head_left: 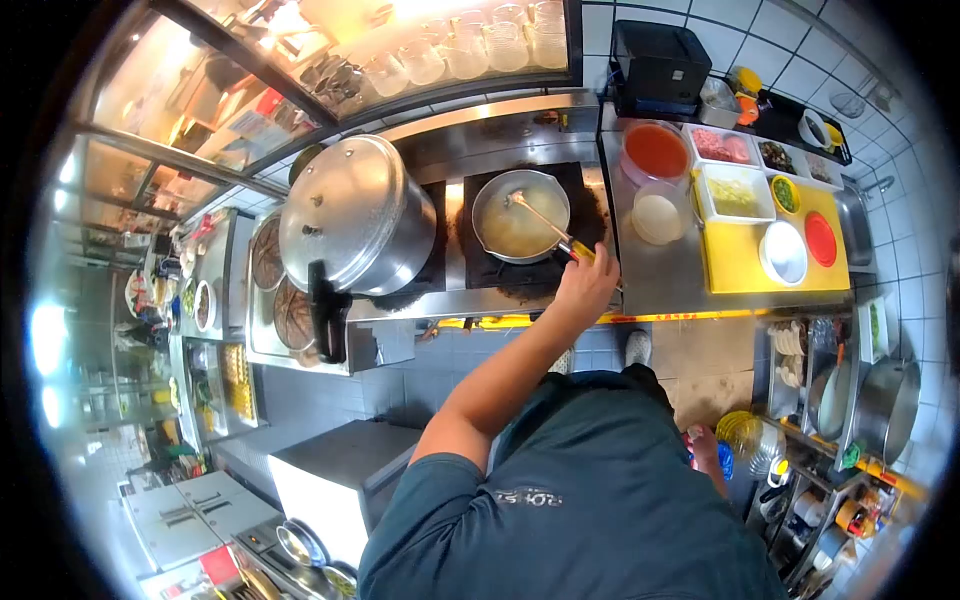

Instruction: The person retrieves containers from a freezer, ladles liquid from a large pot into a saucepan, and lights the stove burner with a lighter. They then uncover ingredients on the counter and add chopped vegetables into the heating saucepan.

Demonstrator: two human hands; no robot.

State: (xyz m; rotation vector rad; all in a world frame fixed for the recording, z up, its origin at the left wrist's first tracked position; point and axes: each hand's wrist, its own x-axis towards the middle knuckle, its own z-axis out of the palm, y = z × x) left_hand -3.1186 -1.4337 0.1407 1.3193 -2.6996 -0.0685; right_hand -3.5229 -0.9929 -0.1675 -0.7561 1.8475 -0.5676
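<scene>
My left hand [590, 282] is closed around the yellow-and-black grip of a long-handled stirring utensil [541, 216]. Its thin tan shaft slants into a round metal pan [481, 236], where the far end rests in cloudy, pale yellowish liquid [515, 228]. The pan sits on a black stove burner [582, 188]. Low by my right side, my right hand [706, 452] appears small and partly hidden by my shirt. Its fingers look curled by something with red, white and blue parts that I cannot make out.
A large lidded pressure cooker [350, 215] stands left of the pan, its black handle [326, 312] jutting forward. To the right are a tub of red liquid [655, 150], a cloudy container [658, 212], and a yellow board [740, 262] with a white bowl [783, 252] and ingredient trays.
</scene>
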